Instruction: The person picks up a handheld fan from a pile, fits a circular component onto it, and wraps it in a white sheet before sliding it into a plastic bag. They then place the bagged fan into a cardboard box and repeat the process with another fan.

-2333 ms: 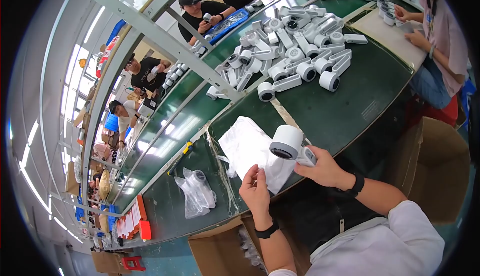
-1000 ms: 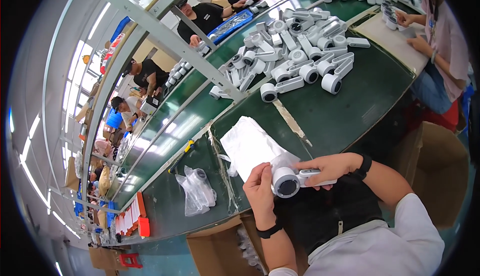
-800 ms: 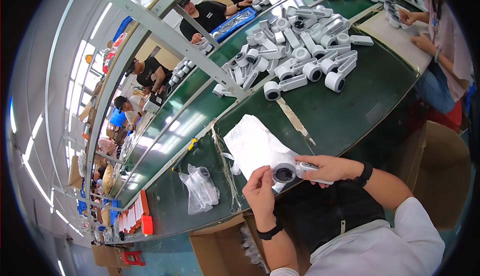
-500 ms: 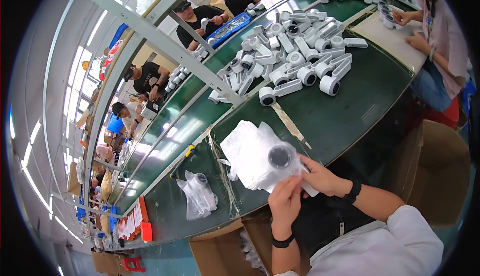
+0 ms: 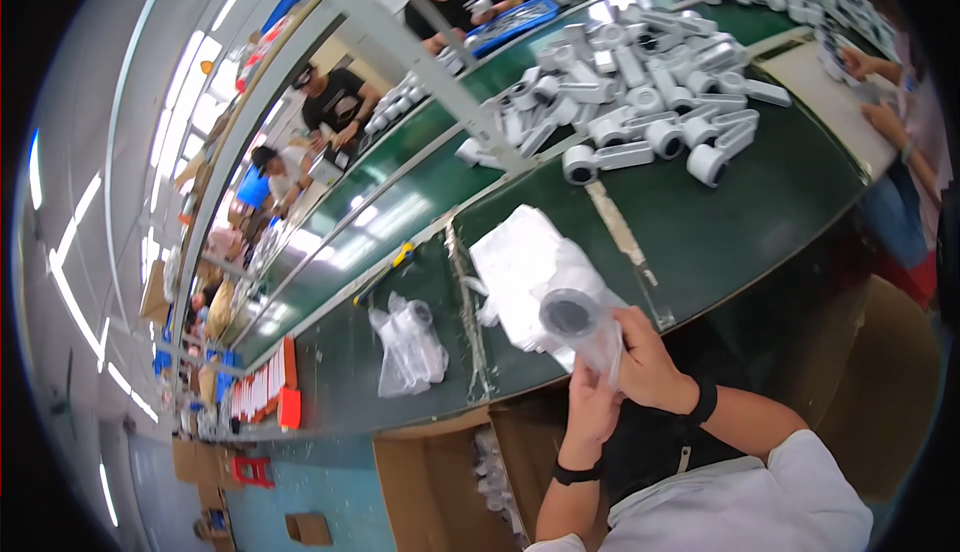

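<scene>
A white handled device with a round dark end [image 5: 572, 313] is inside a clear plastic bag, above the near edge of the green table. My right hand [image 5: 652, 367] is wrapped round its handle end from the right. Below it, my left hand [image 5: 592, 404] pinches the bag's lower end, close against the right hand. The handle is mostly hidden by bag and fingers. Just beyond lies a stack of thin white plastic bags [image 5: 515, 262], partly covered by the device. To the left rests another bagged device [image 5: 412, 350].
A large heap of white devices [image 5: 640, 77] covers the table's far side. A yellow-and-black cutter [image 5: 390, 270] lies by the metal rail. An open cardboard box [image 5: 425, 497] stands below the edge, an orange box [image 5: 268, 392] far left. A co-worker's hand [image 5: 880, 122] is at right.
My left hand has moved down from beside the device's round end to the bag's lower end, nearer my right hand. The whole view has shifted, so the table sits farther right.
</scene>
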Demonstrator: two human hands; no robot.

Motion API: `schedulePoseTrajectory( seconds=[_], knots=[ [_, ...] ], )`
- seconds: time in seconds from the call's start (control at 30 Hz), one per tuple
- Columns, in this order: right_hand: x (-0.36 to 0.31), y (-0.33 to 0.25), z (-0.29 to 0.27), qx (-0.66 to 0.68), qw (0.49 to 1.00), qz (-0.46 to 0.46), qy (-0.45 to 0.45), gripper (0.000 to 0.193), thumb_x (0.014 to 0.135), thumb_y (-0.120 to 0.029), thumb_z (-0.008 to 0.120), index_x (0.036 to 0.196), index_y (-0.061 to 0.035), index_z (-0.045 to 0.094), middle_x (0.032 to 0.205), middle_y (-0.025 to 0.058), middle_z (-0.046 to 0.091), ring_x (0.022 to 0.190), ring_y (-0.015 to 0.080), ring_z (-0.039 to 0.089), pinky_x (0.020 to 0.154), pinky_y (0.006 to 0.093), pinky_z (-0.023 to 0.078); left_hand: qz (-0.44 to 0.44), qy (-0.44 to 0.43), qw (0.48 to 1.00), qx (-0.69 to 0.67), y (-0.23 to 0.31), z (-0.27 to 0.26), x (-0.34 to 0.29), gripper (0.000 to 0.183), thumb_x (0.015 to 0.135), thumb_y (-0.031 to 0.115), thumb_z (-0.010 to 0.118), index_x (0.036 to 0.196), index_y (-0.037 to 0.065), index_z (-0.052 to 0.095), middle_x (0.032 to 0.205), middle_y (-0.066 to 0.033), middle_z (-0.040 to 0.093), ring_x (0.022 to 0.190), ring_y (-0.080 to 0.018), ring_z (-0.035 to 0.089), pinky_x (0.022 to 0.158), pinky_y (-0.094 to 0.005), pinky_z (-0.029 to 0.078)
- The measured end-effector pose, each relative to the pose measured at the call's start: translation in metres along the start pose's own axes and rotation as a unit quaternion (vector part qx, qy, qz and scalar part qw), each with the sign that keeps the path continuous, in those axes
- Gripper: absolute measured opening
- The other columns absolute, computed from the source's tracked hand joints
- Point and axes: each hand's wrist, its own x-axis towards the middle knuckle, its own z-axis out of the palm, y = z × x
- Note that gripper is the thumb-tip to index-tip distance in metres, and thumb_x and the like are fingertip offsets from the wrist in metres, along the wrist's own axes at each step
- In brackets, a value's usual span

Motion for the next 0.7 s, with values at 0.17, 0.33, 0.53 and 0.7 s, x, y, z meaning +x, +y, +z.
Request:
schedulePoseTrajectory(
  seconds=[0.17,0.33,0.53,0.7],
  knots=[
    [0.000,0.005,0.012,-0.051,0.991,-0.050,0.109,0.027,0.085,-0.002,0.057,0.112,0.0014,0.058,0.099,0.0167,0.058,0.085,0.0299,0.058,0.075,0.0346,0.047,-0.003,-0.004,0.997,-0.075,0.010,-0.019,-0.005,0.039,0.097,0.016,0.058,0.133,0.007,0.045,0.119,-0.0070,0.061,0.098,-0.0196,0.064,0.077,-0.0345,0.055],
    [-0.007,0.012,0.009,-0.086,0.990,-0.111,0.009,0.012,0.086,-0.002,0.063,0.097,0.0007,0.064,0.081,0.0105,0.062,0.069,0.0215,0.060,0.066,0.0300,0.048,0.075,0.012,0.991,-0.110,0.040,-0.042,-0.025,0.038,0.094,0.018,0.063,0.127,0.006,0.048,0.115,-0.0121,0.062,0.094,-0.0245,0.065,0.071,-0.0383,0.057],
    [-0.001,0.010,-0.017,-0.160,0.972,-0.097,-0.144,0.012,0.080,-0.010,0.071,0.090,-0.0038,0.071,0.072,0.0103,0.065,0.062,0.0246,0.063,0.058,0.0324,0.050,0.278,0.262,0.919,0.100,0.116,-0.091,-0.069,0.039,0.093,0.015,0.063,0.127,0.002,0.047,0.115,-0.0149,0.060,0.089,-0.0267,0.065,0.059,-0.0361,0.058],
    [0.013,0.041,-0.053,-0.142,0.989,-0.013,-0.051,0.010,0.083,-0.006,0.069,0.089,0.0015,0.069,0.072,0.0076,0.065,0.059,0.0120,0.058,0.055,0.0252,0.045,0.319,0.518,0.725,0.322,0.195,-0.183,-0.077,0.037,0.089,0.010,0.066,0.121,-0.004,0.054,0.101,-0.0089,0.063,0.074,-0.0140,0.061,0.051,-0.0243,0.053]
  ],
)
